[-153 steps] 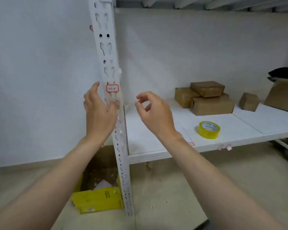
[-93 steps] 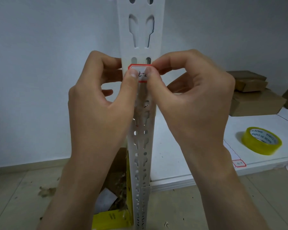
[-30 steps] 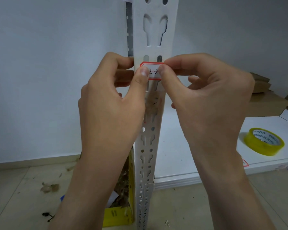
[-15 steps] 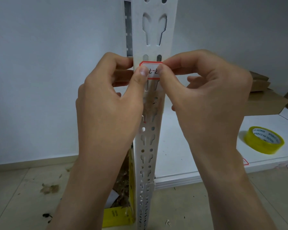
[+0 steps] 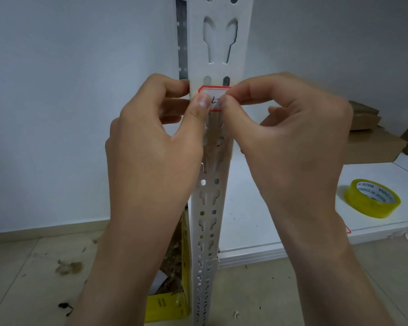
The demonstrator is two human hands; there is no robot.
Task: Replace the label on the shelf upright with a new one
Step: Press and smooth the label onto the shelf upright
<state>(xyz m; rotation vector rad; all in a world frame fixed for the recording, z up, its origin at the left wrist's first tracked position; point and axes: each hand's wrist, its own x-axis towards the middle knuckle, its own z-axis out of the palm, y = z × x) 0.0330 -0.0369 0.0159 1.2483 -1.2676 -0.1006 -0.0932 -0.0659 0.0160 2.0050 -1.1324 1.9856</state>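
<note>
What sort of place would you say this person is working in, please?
Probably a storeroom or small warehouse: a white slotted metal shelf upright with a red-bordered label, brown cardboard boxes, and a yellow tape roll.

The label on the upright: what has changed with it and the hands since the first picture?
Both hands rose to the label: the left hand and right hand now pinch at it with their thumbs, picking at it. The label remains stuck on the upright; the tape roll lies unmoved on the shelf.

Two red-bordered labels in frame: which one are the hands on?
The label on the upright, pinched by both thumbs of the left hand and right hand. The other label sits untouched at the shelf's front edge.
</note>
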